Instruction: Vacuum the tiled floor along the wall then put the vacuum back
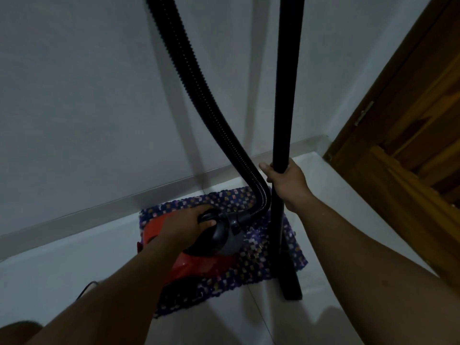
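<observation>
Vacuum, a red canister body with a dark grey domed top (199, 260), sits on a purple woven mat with pale checks (263, 252) at about six o'clock from the pale wall (87, 95), close to its skirting. The left hand (191, 221) is wrapped over the black carry handle on the dome, fingers curled closed around it. The right hand (286, 181) is clamped on the straight black rigid wand (283, 95), which stands nearly upright with its floor nozzle (291, 285) resting at the mat's four o'clock edge on the white tiled floor (323, 282). A black ribbed hose (196, 90) arcs down from twelve o'clock into the canister's front socket. A brown wooden door (410, 120) stands at two o'clock.

This looks like the parking step, though it could equally be the pick-up. To do it well, keep the canister level by the handle and set it squarely on the mat. Hold the wand vertical so the hose does not twist or drag the body sideways. Loosen the wand grip only once the nozzle sits flat and the wand is propped steady. A thin cord (87, 287) trails at eight o'clock; keep feet clear of it.
</observation>
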